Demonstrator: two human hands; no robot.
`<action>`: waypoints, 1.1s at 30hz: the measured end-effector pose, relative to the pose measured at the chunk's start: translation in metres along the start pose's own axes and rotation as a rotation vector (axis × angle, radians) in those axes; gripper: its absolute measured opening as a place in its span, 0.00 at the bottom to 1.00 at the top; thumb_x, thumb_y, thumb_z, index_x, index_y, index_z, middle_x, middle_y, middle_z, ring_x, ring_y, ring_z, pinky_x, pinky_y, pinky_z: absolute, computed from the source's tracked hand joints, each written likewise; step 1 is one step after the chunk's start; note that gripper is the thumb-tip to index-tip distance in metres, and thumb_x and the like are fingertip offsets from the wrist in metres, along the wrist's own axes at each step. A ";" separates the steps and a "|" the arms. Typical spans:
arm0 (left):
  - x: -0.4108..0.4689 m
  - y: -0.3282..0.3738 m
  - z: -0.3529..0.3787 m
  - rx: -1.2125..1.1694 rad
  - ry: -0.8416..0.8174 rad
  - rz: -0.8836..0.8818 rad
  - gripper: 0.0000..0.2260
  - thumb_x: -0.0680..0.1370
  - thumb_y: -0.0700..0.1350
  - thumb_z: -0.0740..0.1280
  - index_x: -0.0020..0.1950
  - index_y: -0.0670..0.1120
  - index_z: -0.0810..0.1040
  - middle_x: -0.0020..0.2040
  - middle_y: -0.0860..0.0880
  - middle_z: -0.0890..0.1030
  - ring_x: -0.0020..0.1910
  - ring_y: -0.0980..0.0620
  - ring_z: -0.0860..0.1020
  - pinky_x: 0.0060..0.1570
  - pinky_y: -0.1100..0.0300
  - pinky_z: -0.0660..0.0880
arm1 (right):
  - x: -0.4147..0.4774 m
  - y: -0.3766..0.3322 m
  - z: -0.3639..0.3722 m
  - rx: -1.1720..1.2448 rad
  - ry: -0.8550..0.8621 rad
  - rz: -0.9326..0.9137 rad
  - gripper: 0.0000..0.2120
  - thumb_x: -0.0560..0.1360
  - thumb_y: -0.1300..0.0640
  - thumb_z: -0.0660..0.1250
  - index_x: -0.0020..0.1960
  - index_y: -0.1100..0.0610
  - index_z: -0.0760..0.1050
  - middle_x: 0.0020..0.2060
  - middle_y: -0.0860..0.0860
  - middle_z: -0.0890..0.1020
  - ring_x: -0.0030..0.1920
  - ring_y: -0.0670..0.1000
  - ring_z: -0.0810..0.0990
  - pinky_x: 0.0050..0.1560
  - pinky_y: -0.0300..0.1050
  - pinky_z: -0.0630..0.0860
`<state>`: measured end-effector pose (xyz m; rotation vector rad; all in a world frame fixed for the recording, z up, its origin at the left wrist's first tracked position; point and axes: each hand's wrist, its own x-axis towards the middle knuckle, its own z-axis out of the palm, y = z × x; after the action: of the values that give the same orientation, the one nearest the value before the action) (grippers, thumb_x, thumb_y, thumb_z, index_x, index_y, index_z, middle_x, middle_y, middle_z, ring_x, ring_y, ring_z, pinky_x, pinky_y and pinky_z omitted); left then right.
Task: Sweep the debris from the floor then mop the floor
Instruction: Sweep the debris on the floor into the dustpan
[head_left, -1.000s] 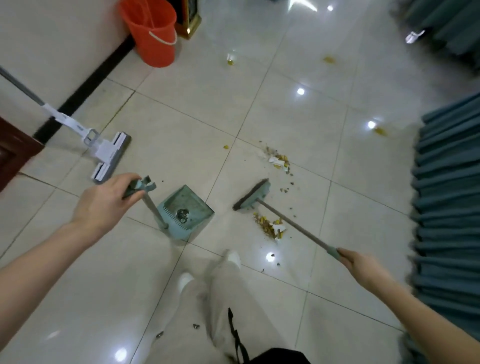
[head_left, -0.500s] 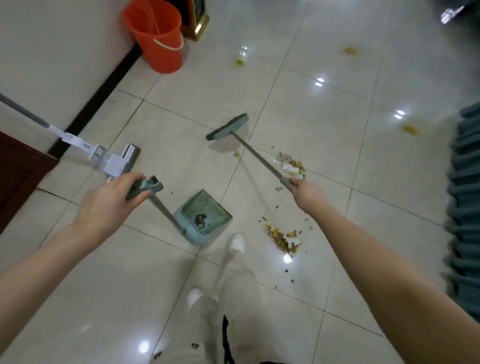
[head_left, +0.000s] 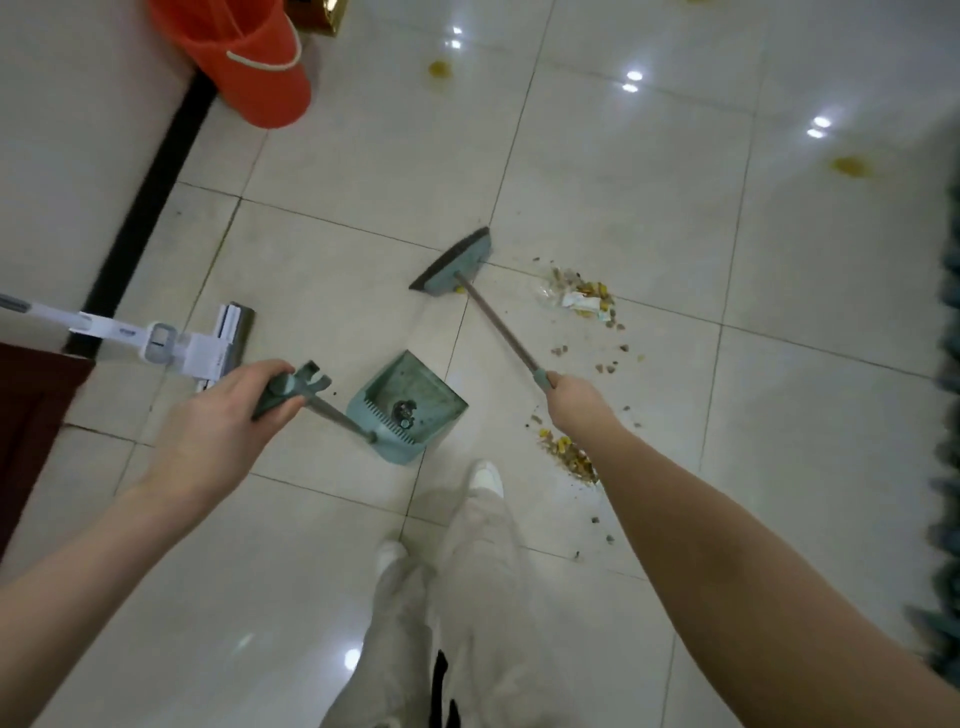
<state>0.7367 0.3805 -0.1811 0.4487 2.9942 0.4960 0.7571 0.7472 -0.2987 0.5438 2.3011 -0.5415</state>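
My right hand (head_left: 574, 397) grips the end of a teal broom's handle; the broom head (head_left: 454, 262) touches the tiled floor left of a debris pile (head_left: 582, 299) of wrappers and yellow bits. A second debris pile (head_left: 566, 457) lies beside my right forearm, with crumbs scattered between the two. My left hand (head_left: 228, 415) holds the teal grip of a long-handled dustpan (head_left: 408, 402), which stands on the floor in front of my feet with a dark scrap inside.
A white flat mop (head_left: 208, 343) leans from the left wall, its head on the floor. An orange bucket (head_left: 254, 62) stands at the back by the wall. Yellow stains (head_left: 852, 166) mark the far tiles. Teal curtain (head_left: 948, 364) hangs at the right edge.
The broom first swung from near the front pile out to the far left, then came back closer, level with the far pile. The dustpan stayed put in my left hand.
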 end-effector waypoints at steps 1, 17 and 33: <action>0.003 -0.002 0.000 -0.020 -0.012 -0.003 0.15 0.72 0.43 0.73 0.56 0.43 0.76 0.48 0.42 0.81 0.41 0.39 0.80 0.36 0.48 0.76 | -0.011 0.014 0.009 0.004 0.000 0.007 0.17 0.81 0.57 0.50 0.67 0.49 0.69 0.42 0.55 0.77 0.41 0.57 0.77 0.38 0.47 0.74; -0.016 0.002 -0.017 0.037 -0.125 0.098 0.15 0.76 0.48 0.69 0.60 0.45 0.75 0.53 0.43 0.81 0.48 0.38 0.79 0.40 0.49 0.72 | -0.228 0.130 0.103 0.149 0.128 0.218 0.16 0.82 0.42 0.51 0.62 0.44 0.73 0.40 0.52 0.82 0.40 0.55 0.80 0.43 0.51 0.79; 0.048 0.029 -0.019 -0.054 -0.162 0.014 0.16 0.76 0.50 0.67 0.61 0.45 0.74 0.54 0.44 0.80 0.50 0.40 0.78 0.47 0.47 0.74 | -0.010 0.000 -0.063 0.429 0.272 0.055 0.17 0.82 0.49 0.56 0.66 0.53 0.75 0.42 0.56 0.79 0.36 0.57 0.78 0.36 0.49 0.79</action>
<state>0.6967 0.4156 -0.1551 0.4818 2.8181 0.5137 0.7303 0.7779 -0.2499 0.9315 2.4198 -0.9967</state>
